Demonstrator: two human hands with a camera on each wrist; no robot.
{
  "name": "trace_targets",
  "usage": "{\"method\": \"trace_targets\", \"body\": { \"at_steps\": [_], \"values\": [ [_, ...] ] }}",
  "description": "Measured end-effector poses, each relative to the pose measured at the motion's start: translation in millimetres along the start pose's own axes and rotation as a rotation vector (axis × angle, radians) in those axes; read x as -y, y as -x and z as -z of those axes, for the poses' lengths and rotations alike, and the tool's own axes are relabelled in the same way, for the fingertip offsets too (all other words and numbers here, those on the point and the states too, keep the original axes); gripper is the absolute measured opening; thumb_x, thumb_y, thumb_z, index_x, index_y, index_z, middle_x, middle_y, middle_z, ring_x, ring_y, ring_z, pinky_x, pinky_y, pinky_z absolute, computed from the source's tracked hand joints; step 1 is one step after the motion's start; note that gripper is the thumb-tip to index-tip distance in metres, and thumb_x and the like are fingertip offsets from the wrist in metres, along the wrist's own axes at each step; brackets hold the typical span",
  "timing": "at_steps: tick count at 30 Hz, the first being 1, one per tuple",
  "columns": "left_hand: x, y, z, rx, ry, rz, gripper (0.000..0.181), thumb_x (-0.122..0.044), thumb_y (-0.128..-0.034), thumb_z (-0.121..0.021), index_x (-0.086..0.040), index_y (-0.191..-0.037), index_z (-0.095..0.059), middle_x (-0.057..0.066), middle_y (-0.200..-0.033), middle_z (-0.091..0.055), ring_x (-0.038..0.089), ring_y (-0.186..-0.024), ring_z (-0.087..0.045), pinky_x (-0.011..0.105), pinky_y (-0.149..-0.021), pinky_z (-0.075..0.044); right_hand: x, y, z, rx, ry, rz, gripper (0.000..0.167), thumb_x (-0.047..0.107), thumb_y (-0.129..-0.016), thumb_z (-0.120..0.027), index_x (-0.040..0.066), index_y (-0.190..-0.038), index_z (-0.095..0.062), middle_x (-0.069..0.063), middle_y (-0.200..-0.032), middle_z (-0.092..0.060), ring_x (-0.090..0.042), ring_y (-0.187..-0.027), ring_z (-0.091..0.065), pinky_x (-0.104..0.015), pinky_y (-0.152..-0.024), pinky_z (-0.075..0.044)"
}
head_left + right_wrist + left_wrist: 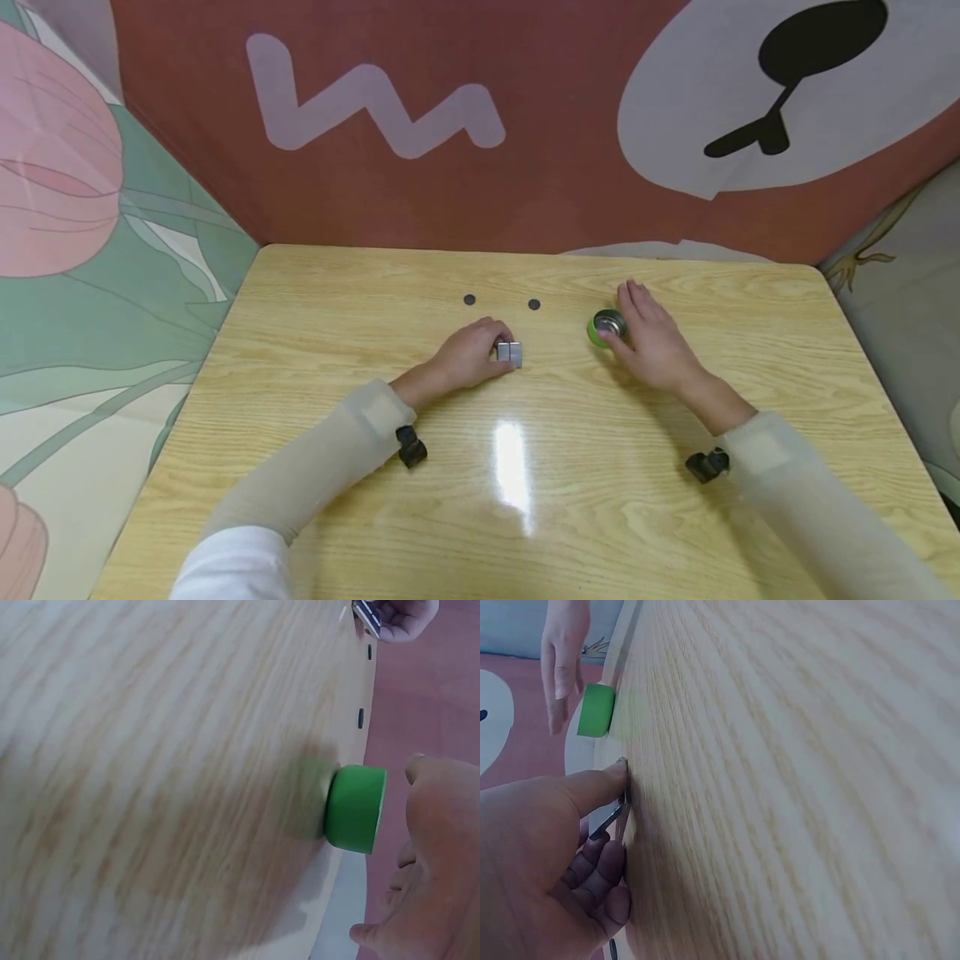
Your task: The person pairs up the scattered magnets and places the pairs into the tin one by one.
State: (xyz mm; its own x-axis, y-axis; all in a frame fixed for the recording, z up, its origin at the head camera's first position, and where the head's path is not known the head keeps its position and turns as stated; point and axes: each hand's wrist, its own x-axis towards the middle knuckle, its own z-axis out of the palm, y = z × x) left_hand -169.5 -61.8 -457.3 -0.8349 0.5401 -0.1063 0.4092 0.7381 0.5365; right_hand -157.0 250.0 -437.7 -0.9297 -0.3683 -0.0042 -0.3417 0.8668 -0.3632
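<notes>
Thumb and curled fingers of my left hand (467, 357) pinch a small silver two-panel metal piece (509, 355) near the table's middle. In the left wrist view, one panel of this metal piece (608, 821) tilts up from the other, which lies along the tabletop. My right hand (654, 346) is held beside a round green container (595, 332) with a silvery inside, its fingers straight and its thumb by the rim. The right wrist view shows the green container (356, 808) standing on the table, with a gap between it and the palm.
Two small dark discs lie beyond the hands: the left disc (469, 299) and the right disc (534, 304). The wooden table (360, 517) meets a red patterned backdrop (420, 200) at its far edge. Small black devices sit at both wrists.
</notes>
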Motion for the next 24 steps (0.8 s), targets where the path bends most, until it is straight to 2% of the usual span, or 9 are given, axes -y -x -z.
{"method": "trace_targets", "body": {
  "at_steps": [10,24],
  "values": [
    [-0.7,0.9,-1.3,-0.026,0.049,-0.001,0.035,-0.026,-0.0932,-0.077,-0.006,-0.119,-0.065,0.006,-0.11,-0.062,0.016,-0.095,-0.058,0.031,-0.084,-0.051,-5,2.2,-8,0.045,0.029,-0.06,0.081,0.04,-0.109,-0.045,-0.013,-0.157,-0.006,-0.034,-0.163,-0.004,-0.049,-0.152,-0.004,-0.068,-0.117,-0.013],
    [-6.5,1.4,4.0,0.001,0.081,0.048,0.033,-0.027,-0.0934,-0.077,-0.008,-0.118,-0.065,0.003,-0.102,-0.067,0.015,-0.088,-0.059,0.031,-0.078,-0.05,-6,0.5,-13,0.072,0.003,-0.082,0.077,0.037,-0.11,-0.043,-0.013,-0.157,-0.007,-0.033,-0.164,-0.003,-0.048,-0.152,-0.004,-0.068,-0.117,-0.01]
  ]
}}
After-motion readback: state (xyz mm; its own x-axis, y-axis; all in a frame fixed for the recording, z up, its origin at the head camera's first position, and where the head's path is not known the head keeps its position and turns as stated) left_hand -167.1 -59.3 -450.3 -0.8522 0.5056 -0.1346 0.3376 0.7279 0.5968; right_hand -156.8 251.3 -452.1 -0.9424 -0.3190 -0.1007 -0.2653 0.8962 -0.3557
